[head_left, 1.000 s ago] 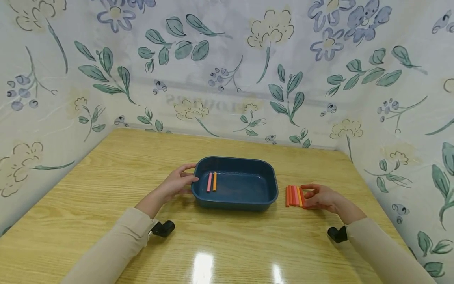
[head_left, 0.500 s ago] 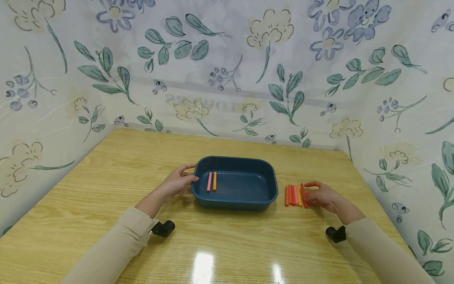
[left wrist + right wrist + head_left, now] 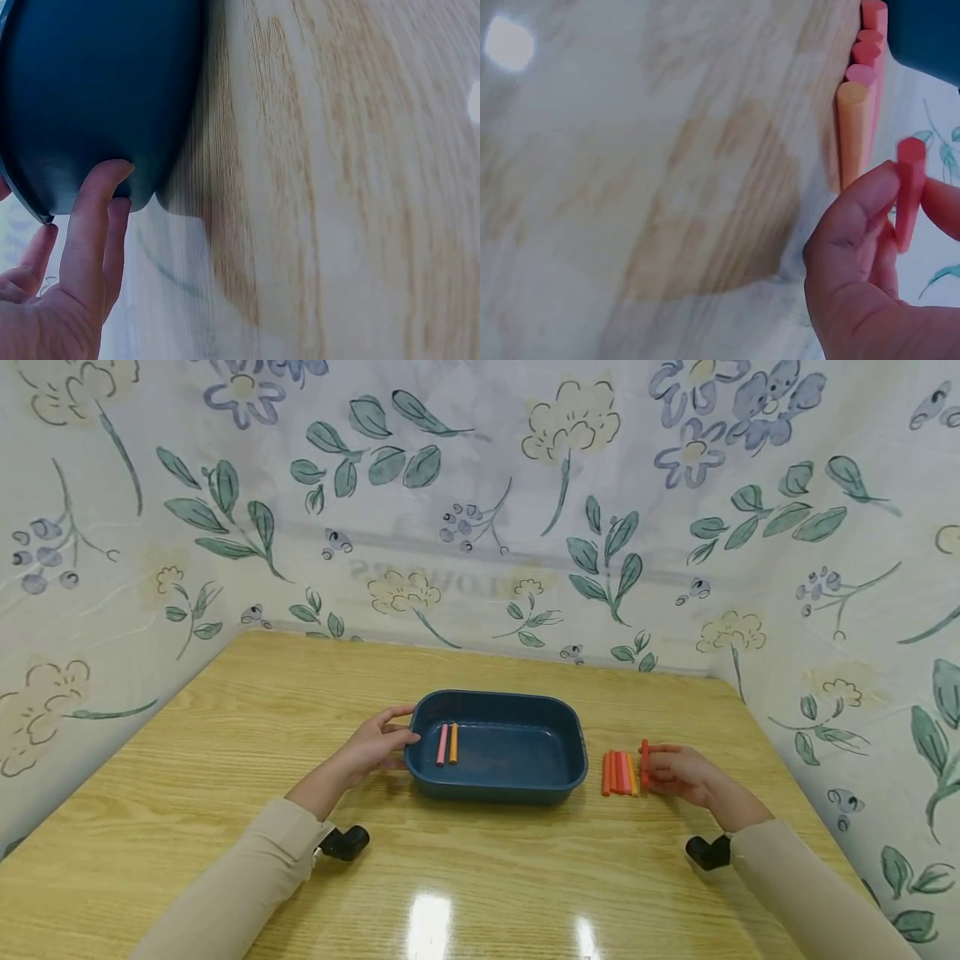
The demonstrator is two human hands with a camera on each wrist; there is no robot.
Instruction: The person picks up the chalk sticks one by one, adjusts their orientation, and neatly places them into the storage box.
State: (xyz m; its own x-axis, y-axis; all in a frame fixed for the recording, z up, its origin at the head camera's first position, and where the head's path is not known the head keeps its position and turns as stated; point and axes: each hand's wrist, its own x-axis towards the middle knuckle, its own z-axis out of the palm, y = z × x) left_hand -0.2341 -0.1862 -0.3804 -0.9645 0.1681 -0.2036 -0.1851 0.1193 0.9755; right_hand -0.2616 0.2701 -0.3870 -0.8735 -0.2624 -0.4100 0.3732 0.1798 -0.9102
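Observation:
My right hand (image 3: 678,772) pinches a red chalk stick (image 3: 910,184) between thumb and fingers, tilted up at the right end of a row. That row of sticks (image 3: 617,774), in orange, red, pink and yellow-orange, lies side by side right of the dark blue rectangular dish (image 3: 495,794). Inside the dish, a pink stick (image 3: 442,746) and an orange stick (image 3: 453,746) lie parallel near the left wall. My left hand (image 3: 372,743) holds the dish's left end; in the left wrist view its fingers (image 3: 88,225) lie against the outer wall, others at the rim.
A light wood-grain table (image 3: 480,877) carries everything. Floral cloth (image 3: 480,527) hangs behind it and along both sides. Black wrist cameras are strapped under the left sleeve (image 3: 247,877) and right sleeve (image 3: 817,893).
The red stick has been drawn away from the row's right end and raised upright in my right hand's fingers. My left hand and the dish stay in place.

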